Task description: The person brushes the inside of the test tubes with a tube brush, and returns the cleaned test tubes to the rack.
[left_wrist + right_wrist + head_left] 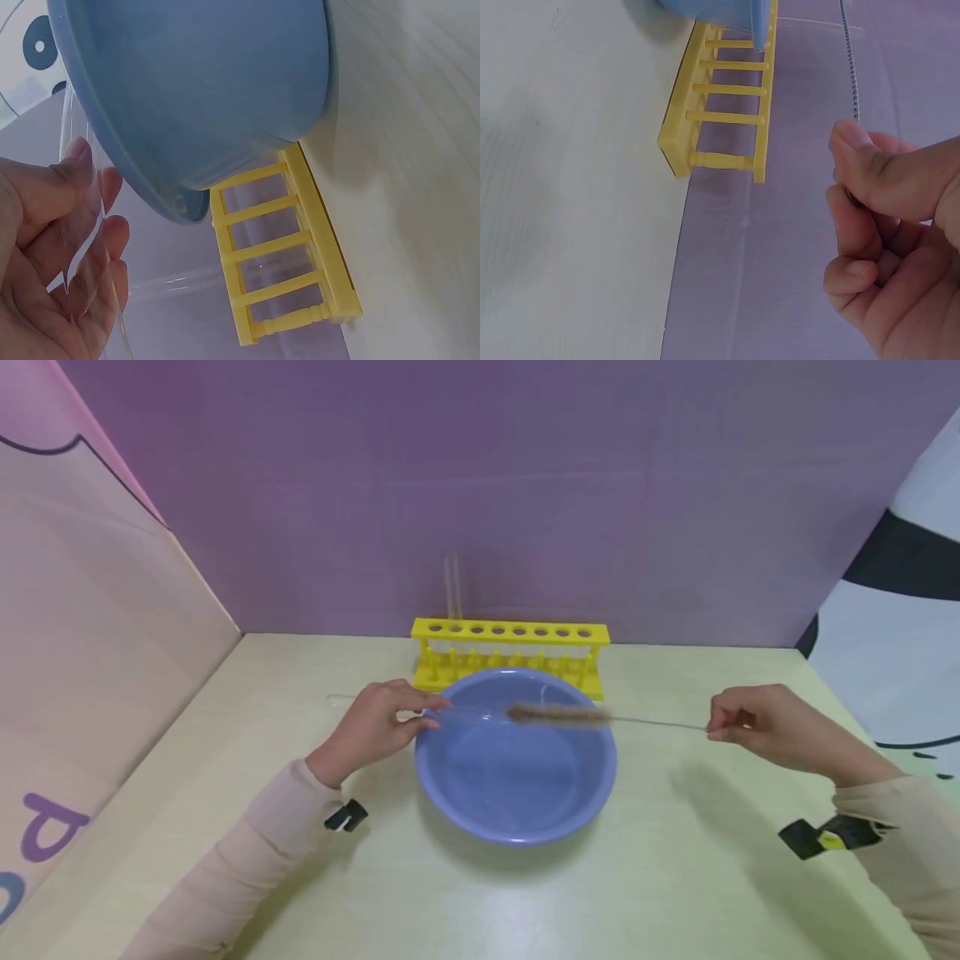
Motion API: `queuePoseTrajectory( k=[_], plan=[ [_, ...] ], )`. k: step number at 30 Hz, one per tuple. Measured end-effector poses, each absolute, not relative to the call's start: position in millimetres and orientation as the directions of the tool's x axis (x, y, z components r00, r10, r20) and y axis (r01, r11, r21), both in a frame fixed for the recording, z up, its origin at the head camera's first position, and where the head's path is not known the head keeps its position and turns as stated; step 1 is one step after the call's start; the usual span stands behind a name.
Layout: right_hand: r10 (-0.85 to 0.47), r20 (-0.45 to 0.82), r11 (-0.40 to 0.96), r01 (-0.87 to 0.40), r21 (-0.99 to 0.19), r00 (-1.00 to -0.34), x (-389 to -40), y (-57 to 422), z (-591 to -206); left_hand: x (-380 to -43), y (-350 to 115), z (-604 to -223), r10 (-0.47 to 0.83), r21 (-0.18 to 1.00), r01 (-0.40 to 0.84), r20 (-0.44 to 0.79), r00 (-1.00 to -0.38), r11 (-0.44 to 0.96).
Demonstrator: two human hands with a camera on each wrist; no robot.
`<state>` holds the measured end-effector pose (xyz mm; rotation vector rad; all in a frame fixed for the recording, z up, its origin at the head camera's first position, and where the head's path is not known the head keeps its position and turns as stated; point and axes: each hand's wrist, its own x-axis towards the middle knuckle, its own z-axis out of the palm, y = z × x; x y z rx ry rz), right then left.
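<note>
Over the blue basin (517, 785), my left hand (378, 718) holds a clear test tube (468, 709) lying roughly level. Thumb and fingers curl round the glass in the left wrist view, and the tube's rounded end sticks out to the left in the head view. From the right, my right hand (768, 727) pinches the end of a test tube brush's twisted wire handle (850, 67). The brown bristles (562, 715) hang above the basin, their tip at the tube's mouth. Whether the tip is inside the glass, I cannot tell.
Behind the basin stands a yellow test tube rack (510, 630) with a row of holes. Another clear test tube (452, 585) stands upright at its left part. A purple backdrop (525, 485) rises along the table's back edge.
</note>
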<state>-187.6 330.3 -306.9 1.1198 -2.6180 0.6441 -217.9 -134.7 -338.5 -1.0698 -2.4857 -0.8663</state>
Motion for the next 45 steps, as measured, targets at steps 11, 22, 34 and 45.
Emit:
queuePoseTrajectory(
  k=[11, 22, 34, 45],
  plan=[
    [-0.641, 0.361, 0.588, -0.736, -0.336, -0.677, -187.8, 327.7, -307.8, -220.1, -130.2, -341.2, 0.537, 0.364, 0.763, 0.551, -0.639, 0.535],
    [-0.646, 0.355, 0.583, -0.737, -0.343, -0.676, -189.6, 319.9, -308.8, -220.3, -126.3, -342.4, 0.531, 0.349, 0.771, 0.571, -0.626, 0.533],
    [-0.597, 0.427, 0.64, -0.724, -0.257, -0.679, -184.5, 309.8, -313.0, -213.8, -123.7, -340.1, 0.54, 0.335, 0.765, 0.557, -0.632, 0.55],
    [-0.603, 0.53, 0.664, -0.744, -0.083, -0.597, -183.9, 299.2, -318.3, -211.6, -123.3, -335.9, 0.547, 0.345, 0.731, 0.496, -0.674, 0.588]
  ],
)
